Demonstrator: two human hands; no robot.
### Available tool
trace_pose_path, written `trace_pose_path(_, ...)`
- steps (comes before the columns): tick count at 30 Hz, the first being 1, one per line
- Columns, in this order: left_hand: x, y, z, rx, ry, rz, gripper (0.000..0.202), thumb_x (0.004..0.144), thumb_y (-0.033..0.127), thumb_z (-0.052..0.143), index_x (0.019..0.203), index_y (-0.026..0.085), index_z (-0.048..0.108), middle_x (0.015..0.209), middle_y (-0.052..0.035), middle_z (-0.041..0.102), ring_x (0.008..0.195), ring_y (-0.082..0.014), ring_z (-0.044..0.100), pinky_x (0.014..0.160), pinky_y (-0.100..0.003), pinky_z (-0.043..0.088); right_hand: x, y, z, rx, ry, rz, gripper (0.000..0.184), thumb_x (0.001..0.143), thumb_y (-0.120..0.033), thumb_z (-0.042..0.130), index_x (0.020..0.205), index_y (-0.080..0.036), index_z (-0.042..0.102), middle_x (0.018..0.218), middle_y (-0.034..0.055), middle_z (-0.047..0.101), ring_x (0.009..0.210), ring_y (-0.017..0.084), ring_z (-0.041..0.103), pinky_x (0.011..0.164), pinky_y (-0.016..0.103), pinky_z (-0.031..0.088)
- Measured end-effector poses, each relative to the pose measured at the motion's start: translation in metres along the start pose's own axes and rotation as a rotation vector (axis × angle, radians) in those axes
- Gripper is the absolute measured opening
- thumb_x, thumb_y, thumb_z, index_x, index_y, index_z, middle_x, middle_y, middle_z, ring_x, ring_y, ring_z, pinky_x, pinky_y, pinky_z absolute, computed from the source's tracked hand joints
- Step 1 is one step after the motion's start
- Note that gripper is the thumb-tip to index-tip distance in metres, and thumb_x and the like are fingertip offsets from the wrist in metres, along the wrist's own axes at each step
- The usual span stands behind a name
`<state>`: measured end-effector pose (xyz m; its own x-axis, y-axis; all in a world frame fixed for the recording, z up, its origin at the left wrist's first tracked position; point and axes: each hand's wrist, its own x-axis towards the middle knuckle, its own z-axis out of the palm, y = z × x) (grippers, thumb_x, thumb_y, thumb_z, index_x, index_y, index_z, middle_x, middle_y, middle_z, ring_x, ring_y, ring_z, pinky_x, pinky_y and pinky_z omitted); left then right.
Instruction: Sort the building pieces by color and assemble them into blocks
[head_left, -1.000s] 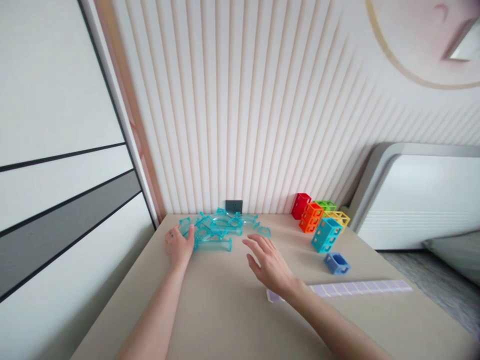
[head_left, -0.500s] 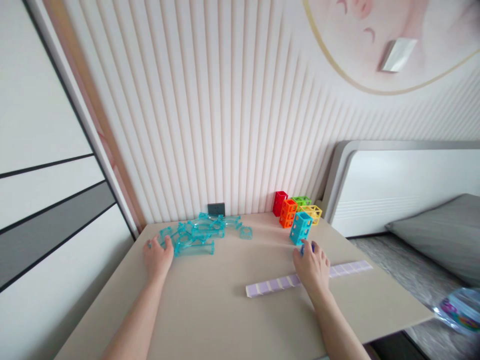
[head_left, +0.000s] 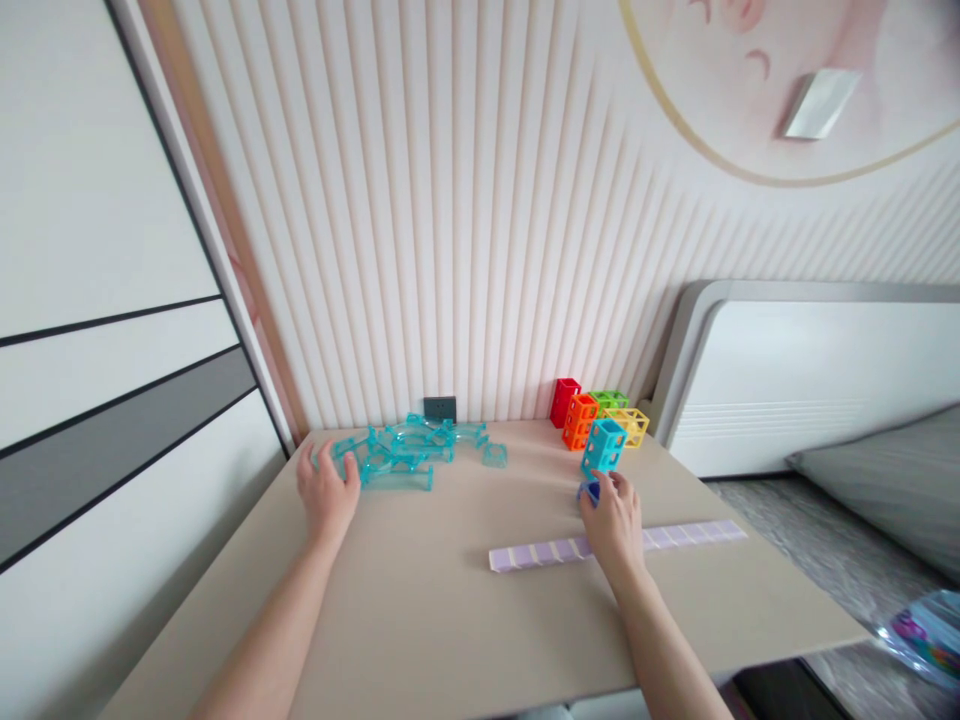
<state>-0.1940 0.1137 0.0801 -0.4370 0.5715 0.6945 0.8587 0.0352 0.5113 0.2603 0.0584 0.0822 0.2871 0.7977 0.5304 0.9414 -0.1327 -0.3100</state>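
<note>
My right hand point(head_left: 613, 518) rests on the beige table point(head_left: 450, 590) with its fingers closed around a small dark blue cube block point(head_left: 590, 491), just in front of a taller light blue block tower point(head_left: 603, 446). My left hand point(head_left: 327, 493) lies at the left edge of a pile of clear turquoise track pieces point(head_left: 409, 455), its fingers curled on the nearest piece. A long strip of pale purple tiles point(head_left: 675, 535) runs across the table under my right wrist.
Red point(head_left: 563, 401), orange point(head_left: 580, 421), green point(head_left: 609, 400) and yellow point(head_left: 630, 425) open-frame blocks stand at the back right by the ribbed wall. A dark wall socket point(head_left: 439, 408) sits behind the pile. A white bed headboard point(head_left: 810, 380) stands right of the table.
My right hand swung right from the table's middle to the dark blue block and closed on it. The view shifted right; my left hand stayed by the turquoise pile.
</note>
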Motion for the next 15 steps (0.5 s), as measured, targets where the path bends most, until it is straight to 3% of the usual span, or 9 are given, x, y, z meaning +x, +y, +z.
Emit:
trace_pose_path(3, -0.011, 0.024, -0.012, -0.091, 0.002, 0.262, 0.038, 0.095, 0.032, 0.050, 0.128, 0.014, 0.055, 0.142, -0.0220, 0.046, 0.139, -0.0351, 0.042, 0.113, -0.053, 0.038, 0.001, -0.001, -0.001, 0.045, -0.055, -0.010, 0.031, 0.090, -0.023, 0.050, 0.115, -0.015, 0.067, 0.116, 0.0184, 0.062, 0.102, 0.032, 0.062, 0.089, 0.045, 0.050)
trace_pose_path(6, -0.032, 0.052, -0.023, -0.174, -0.102, 0.488, 0.041, 0.097, 0.027, 0.050, 0.136, 0.018, 0.048, 0.142, -0.0190, 0.047, 0.138, -0.0330, 0.044, 0.112, -0.052, 0.041, -0.001, -0.013, -0.005, 0.207, -0.006, -0.124, 0.028, 0.092, -0.023, 0.051, 0.115, -0.016, 0.064, 0.118, 0.0165, 0.063, 0.107, 0.032, 0.062, 0.094, 0.046, 0.051)
trace_pose_path(9, -0.061, 0.077, -0.034, -0.260, -0.331, 0.713, 0.054, 0.099, 0.025, 0.048, 0.151, 0.023, 0.031, 0.144, -0.0156, 0.049, 0.136, -0.0282, 0.049, 0.111, -0.048, 0.045, -0.012, -0.042, -0.012, 0.426, 0.053, -0.371, 0.029, 0.096, -0.026, 0.053, 0.124, -0.021, 0.058, 0.127, 0.0138, 0.061, 0.117, 0.029, 0.060, 0.100, 0.044, 0.051)
trace_pose_path(12, -0.087, 0.096, -0.045, -0.315, -0.524, 0.874, 0.068, 0.098, 0.027, 0.052, 0.157, 0.023, 0.019, 0.149, -0.0152, 0.048, 0.139, -0.0273, 0.047, 0.112, -0.046, 0.046, -0.031, -0.074, -0.019, 0.563, -0.057, -0.737, 0.038, 0.096, -0.022, 0.055, 0.134, -0.025, 0.051, 0.132, 0.0129, 0.061, 0.120, 0.024, 0.061, 0.100, 0.038, 0.053)
trace_pose_path(15, -0.102, 0.105, -0.052, -0.429, -0.632, 0.911, 0.071, 0.095, 0.020, 0.055, 0.156, 0.026, 0.020, 0.146, -0.0115, 0.051, 0.137, -0.0244, 0.049, 0.111, -0.043, 0.049, -0.046, -0.095, -0.021, 0.566, -0.167, -1.006, 0.048, 0.094, -0.014, 0.054, 0.140, -0.028, 0.047, 0.133, 0.0109, 0.062, 0.122, 0.023, 0.061, 0.099, 0.035, 0.054)
